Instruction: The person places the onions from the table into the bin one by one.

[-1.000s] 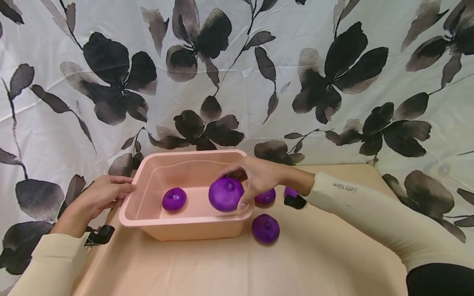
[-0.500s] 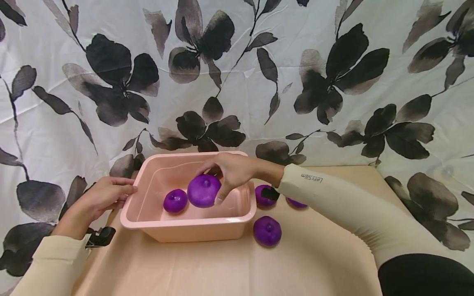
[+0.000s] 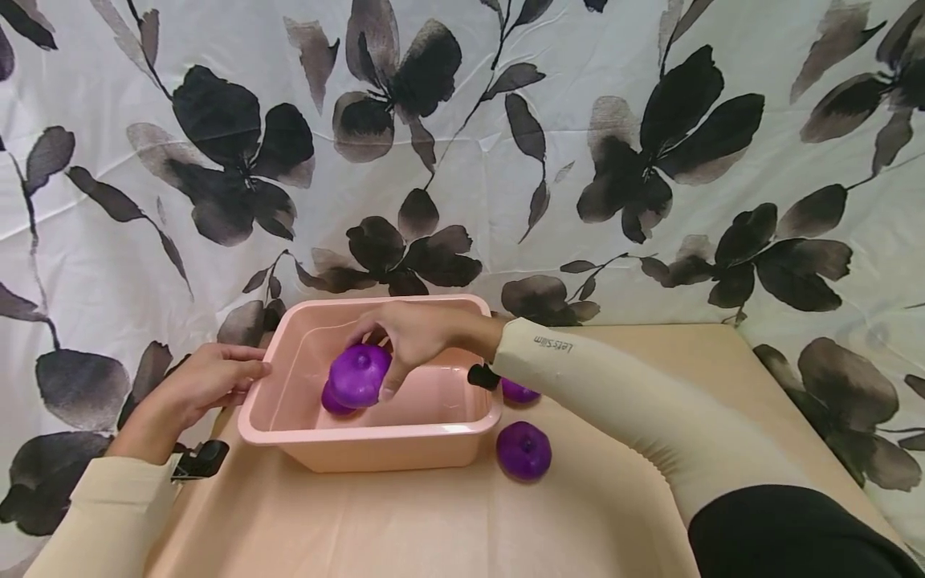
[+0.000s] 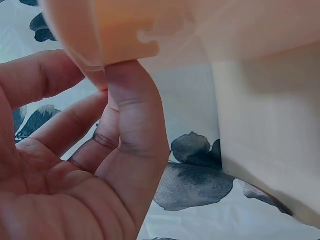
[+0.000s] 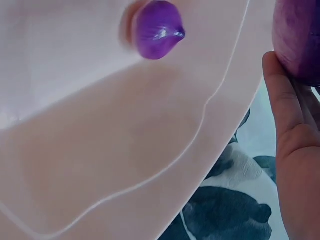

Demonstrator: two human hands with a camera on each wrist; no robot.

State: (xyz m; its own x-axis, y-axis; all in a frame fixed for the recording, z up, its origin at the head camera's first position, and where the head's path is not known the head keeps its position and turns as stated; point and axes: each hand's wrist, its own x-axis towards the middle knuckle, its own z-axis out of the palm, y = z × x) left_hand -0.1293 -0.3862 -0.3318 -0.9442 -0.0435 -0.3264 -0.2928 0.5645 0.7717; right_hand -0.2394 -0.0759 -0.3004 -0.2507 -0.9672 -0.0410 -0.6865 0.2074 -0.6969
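My right hand (image 3: 417,333) holds a large purple onion (image 3: 360,375), squat with a small nub on top, over the left part of a pink plastic basin (image 3: 368,436). Below it a smaller purple onion (image 3: 335,403) lies on the basin floor, mostly covered by the held one in the head view. The right wrist view has both: the small onion (image 5: 157,32) apart in the basin and the held onion (image 5: 297,37) at the edge, against my fingertips. My left hand (image 3: 209,381) pinches the basin's left rim; its thumb (image 4: 135,110) and fingers close on the rim in the left wrist view.
Right of the basin, a purple onion (image 3: 523,451) sits on the tan-covered table (image 3: 614,498), and another onion (image 3: 519,392) is partly hidden behind the right wrist camera (image 3: 482,376). A white cloth (image 3: 520,201) with dark flowers hangs behind the table.
My right hand has carried the large onion left across the basin, from its right side to over the small onion. The left hand keeps its hold on the rim.
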